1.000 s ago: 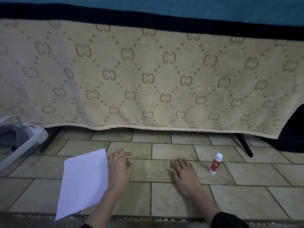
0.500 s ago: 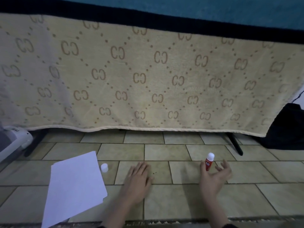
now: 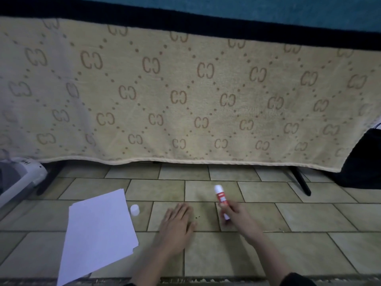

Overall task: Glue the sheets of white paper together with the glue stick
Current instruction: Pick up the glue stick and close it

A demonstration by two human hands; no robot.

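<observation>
A stack of white paper sheets (image 3: pixel 97 234) lies on the tiled floor at the lower left. Just right of its top corner sits a small white cap (image 3: pixel 134 209). My left hand (image 3: pixel 177 223) rests flat on the tiles, fingers straight, a little right of the paper. My right hand (image 3: pixel 237 217) grips the red and white glue stick (image 3: pixel 220 198) by its lower half and holds it tilted, white tip pointing up and away.
A beige patterned blanket (image 3: pixel 185 96) hangs down behind the floor area, with dark legs (image 3: pixel 300 180) under it. A white and grey appliance (image 3: pixel 18 178) stands at the far left. A dark bag (image 3: pixel 362 159) sits at the right.
My right hand has closed on the glue stick and lifted it off the floor toward the middle. My left hand left the paper earlier and stays flat on the tiles.
</observation>
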